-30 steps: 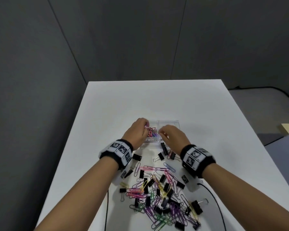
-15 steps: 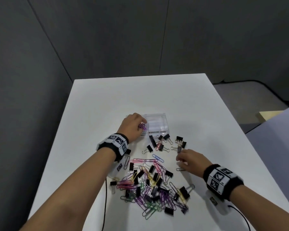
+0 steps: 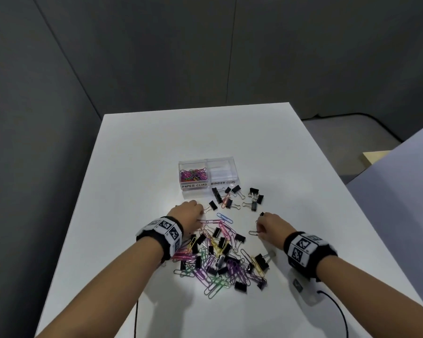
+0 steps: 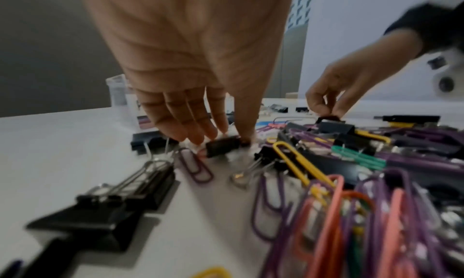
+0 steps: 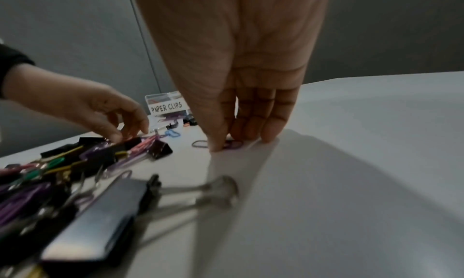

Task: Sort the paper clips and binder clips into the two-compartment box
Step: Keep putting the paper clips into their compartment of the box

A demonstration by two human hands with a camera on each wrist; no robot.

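A clear two-compartment box (image 3: pixel 233 167) stands mid-table. Its left side, labelled PAPER CLIPS, holds coloured paper clips (image 3: pixel 193 175); the right side, labelled BINDER CLIPS, looks empty. A mixed pile of clips (image 3: pixel 220 257) lies nearer me. My left hand (image 3: pixel 193 212) hangs at the pile's far left edge, fingers loosely extended downward; in the left wrist view its fingertips (image 4: pixel 198 137) meet a black binder clip (image 4: pixel 222 146), blurred. My right hand (image 5: pixel 226 143) is right of the pile, thumb and fingers pinching a purple paper clip (image 5: pixel 236 145) on the table. A dark paper clip (image 5: pixel 199 143) lies beside it.
Several black binder clips (image 3: pixel 237 198) and one pink paper clip lie loose just in front of the box. A white device (image 3: pixel 305 291) with a black cable sits near my right forearm. The white table (image 3: pixel 156 147) ends close on the left; grey walls stand behind.
My left hand has come back from the paper-clip compartment to the pile, leaving its clips in the box. My right hand stays right of the pile, now down on a purple clip.
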